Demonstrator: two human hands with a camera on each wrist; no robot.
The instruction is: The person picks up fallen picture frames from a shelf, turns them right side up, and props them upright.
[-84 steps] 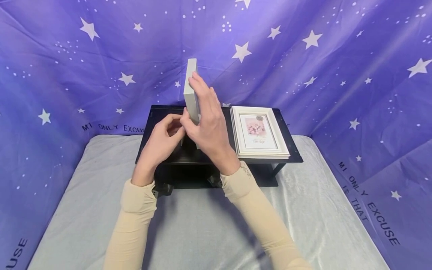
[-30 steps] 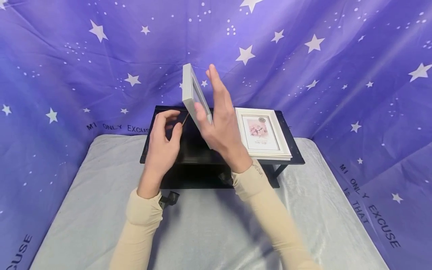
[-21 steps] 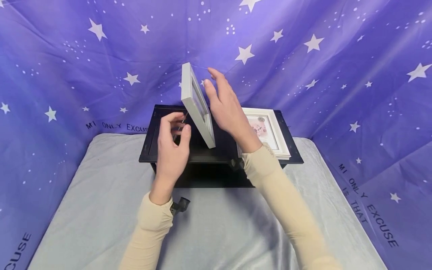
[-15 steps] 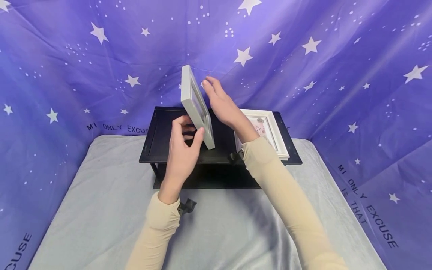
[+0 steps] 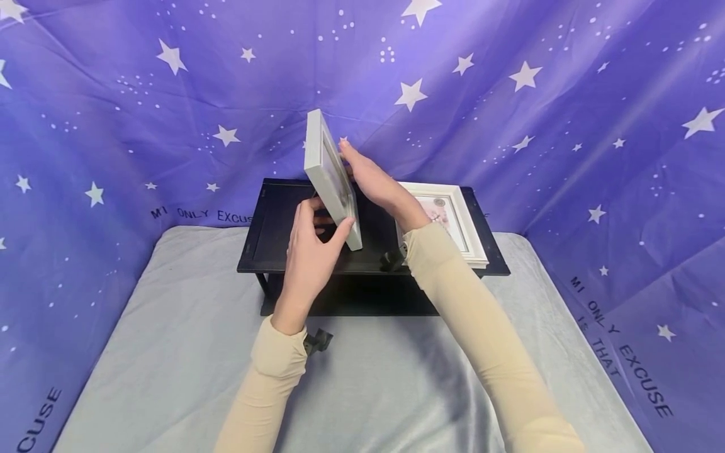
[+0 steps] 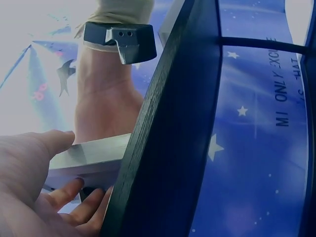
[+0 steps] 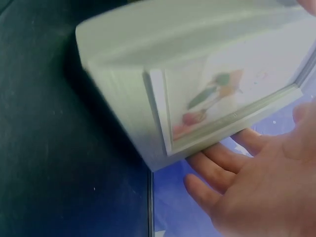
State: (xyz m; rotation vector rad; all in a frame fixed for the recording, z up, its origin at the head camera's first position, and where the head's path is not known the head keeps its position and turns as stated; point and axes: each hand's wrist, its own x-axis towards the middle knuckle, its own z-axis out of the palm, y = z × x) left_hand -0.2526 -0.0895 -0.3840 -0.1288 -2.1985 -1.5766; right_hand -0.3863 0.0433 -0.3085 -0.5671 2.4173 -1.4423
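Note:
A white picture frame (image 5: 324, 179) stands upright on edge, leaning slightly, on a black two-tier rack (image 5: 272, 229). My left hand (image 5: 310, 255) grips its near edge, thumb on one side and fingers behind; the left wrist view shows the frame's edge (image 6: 94, 150) between thumb and fingers. From the right, my right hand (image 5: 378, 185) reaches to the far edge. In the right wrist view its fingers (image 7: 217, 168) hook around the frame's rim (image 7: 123, 108), below a blurred picture with green and red shapes.
At the rack's right end lie white picture frames (image 5: 471, 236), stacked, the top one partly hidden by my right forearm. Grey cloth (image 5: 362, 377) covers the table. A purple star-printed curtain (image 5: 226, 75) hangs close behind and along both sides.
My left hand has moved right from beside the frame and taken its near edge. My right hand has shifted from the frame's face to its far edge. The frame stays upright, now angled differently.

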